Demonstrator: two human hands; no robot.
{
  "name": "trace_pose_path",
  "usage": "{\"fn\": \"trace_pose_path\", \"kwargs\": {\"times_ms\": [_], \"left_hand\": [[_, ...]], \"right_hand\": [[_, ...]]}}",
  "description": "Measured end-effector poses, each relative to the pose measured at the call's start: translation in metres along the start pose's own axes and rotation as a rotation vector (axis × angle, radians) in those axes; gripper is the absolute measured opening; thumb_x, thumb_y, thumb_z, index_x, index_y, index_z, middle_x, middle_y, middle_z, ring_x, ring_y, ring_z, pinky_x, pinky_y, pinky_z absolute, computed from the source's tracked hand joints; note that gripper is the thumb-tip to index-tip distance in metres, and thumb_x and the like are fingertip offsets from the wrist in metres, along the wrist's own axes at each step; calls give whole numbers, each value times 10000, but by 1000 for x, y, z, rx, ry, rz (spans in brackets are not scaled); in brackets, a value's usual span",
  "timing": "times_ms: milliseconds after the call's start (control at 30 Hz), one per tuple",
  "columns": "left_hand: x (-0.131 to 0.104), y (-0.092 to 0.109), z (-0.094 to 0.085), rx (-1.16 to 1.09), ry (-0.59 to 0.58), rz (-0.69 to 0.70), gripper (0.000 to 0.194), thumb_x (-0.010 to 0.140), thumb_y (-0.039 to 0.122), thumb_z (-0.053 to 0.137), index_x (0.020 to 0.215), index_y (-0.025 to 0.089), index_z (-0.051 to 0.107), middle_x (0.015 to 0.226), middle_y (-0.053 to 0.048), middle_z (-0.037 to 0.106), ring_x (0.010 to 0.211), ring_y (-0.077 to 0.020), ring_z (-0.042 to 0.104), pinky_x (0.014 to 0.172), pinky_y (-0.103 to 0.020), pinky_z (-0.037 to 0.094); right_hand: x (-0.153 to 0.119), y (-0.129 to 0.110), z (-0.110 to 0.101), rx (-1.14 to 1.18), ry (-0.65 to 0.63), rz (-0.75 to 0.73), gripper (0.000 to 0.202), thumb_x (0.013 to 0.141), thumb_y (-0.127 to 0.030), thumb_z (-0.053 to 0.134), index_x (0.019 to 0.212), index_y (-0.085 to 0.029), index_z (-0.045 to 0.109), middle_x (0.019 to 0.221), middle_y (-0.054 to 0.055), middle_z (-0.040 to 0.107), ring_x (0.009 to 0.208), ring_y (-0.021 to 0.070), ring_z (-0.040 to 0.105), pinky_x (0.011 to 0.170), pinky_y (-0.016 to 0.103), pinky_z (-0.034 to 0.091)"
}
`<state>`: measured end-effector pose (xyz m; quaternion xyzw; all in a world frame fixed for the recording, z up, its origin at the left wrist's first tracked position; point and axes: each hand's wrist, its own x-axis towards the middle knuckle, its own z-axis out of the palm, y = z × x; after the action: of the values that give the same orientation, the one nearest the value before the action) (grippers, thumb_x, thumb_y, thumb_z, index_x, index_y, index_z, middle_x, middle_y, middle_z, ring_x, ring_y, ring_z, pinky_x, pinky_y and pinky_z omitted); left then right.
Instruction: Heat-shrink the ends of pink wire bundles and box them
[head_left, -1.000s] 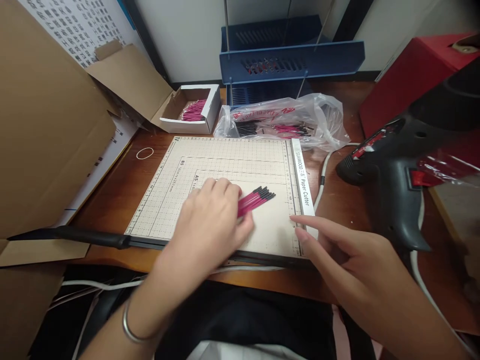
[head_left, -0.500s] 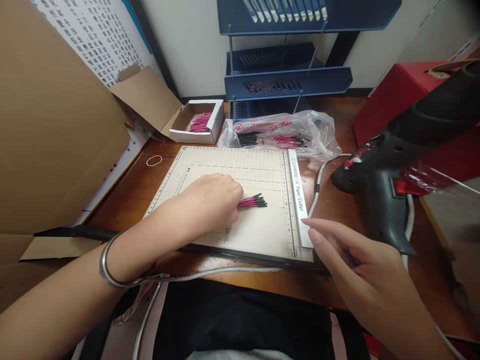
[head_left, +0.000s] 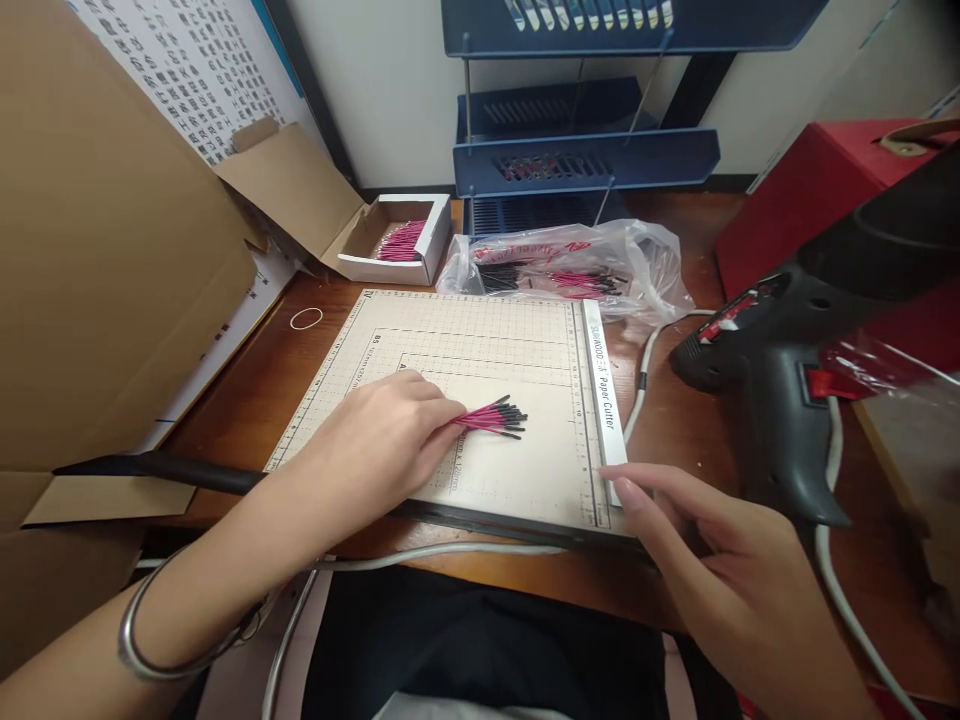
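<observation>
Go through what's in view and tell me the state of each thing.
Left hand: closed on the bundle
Pink-and-black bundle: gripped at one end, black tips fanned
Right hand: thumb and forefinger slightly apart
Cutter handle: lowered
White box: open, partly filled
Plastic bag: crumpled, partly filled

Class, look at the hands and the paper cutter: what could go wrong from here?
The thin pink, black-ended pieces fan out beyond the grip of the left hand, so one might slip loose. The black handle of the paper cutter appears close to the left forearm, so a sideways movement could knock it. The white cord near the cutter's front edge could snag an arm.
</observation>
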<state>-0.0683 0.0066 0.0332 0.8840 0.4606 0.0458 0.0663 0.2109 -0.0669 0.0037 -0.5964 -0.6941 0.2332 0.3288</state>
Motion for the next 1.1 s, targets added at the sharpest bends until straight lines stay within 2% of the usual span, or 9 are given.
{"fn": "trace_pose_path", "kwargs": {"times_ms": [67,167,267,333,433,567,767,933,1100], "left_hand": [[-2,5,-1,20,-11,-7,296,1057,339,527,991,199,779,873,-56,723,853,-238,656,729,-360,476],[2,15,-8,103,-102,-47,192,980,324,621,977,184,752,919,-64,718,889,-263,660,710,-372,474],[16,25,-19,216,-248,-85,103,907,247,639,894,180,715,900,-74,718,897,-284,669,674,-369,468],[27,31,-25,291,-334,-90,110,890,190,603,848,173,703,858,-87,721,888,-291,684,659,-363,466],[41,37,-27,375,-387,-63,133,858,139,586,823,157,713,806,-109,730,847,-294,710,652,-357,473],[49,38,-21,426,-362,6,178,833,71,578,830,148,738,809,-122,754,805,-274,732,636,-340,468],[46,27,-28,371,-333,3,182,822,90,574,752,169,722,716,-90,717,710,-252,687,580,-344,389],[36,21,-35,379,-342,-41,230,913,167,574,724,174,706,673,-83,678,623,-232,617,544,-345,327],[20,13,-22,375,-175,22,280,955,166,553,710,182,688,644,-75,636,609,-216,579,584,-343,384]], "right_hand": [[1,-2,3,-1,11,-12,306,994,-449,567,952,-236,783,756,-31,733,628,65,691,520,105,463],[-1,-1,5,-8,9,-21,294,993,-441,576,974,-232,782,739,-34,726,593,55,666,507,110,448],[-5,0,4,-11,-24,-28,289,993,-433,580,1009,-224,779,725,-33,716,564,47,636,512,114,444],[-8,-1,5,-3,-38,-25,294,992,-438,581,1019,-221,778,684,-37,688,534,41,599,507,121,430],[-10,-6,5,15,-12,36,332,990,-476,575,1002,-214,780,584,-47,599,477,37,503,498,143,394],[-10,-6,4,18,-16,50,342,988,-481,572,997,-208,777,582,-44,589,470,41,478,485,151,377],[-17,8,-1,9,-56,28,302,994,-435,574,1043,-211,771,764,-10,719,620,77,661,538,133,469],[-19,13,0,-18,-30,22,281,998,-410,579,1060,-214,770,856,-2,759,701,90,715,585,120,505],[-16,11,2,-57,48,-36,256,995,-380,590,1025,-205,775,795,-11,747,573,55,650,514,114,458]]}}
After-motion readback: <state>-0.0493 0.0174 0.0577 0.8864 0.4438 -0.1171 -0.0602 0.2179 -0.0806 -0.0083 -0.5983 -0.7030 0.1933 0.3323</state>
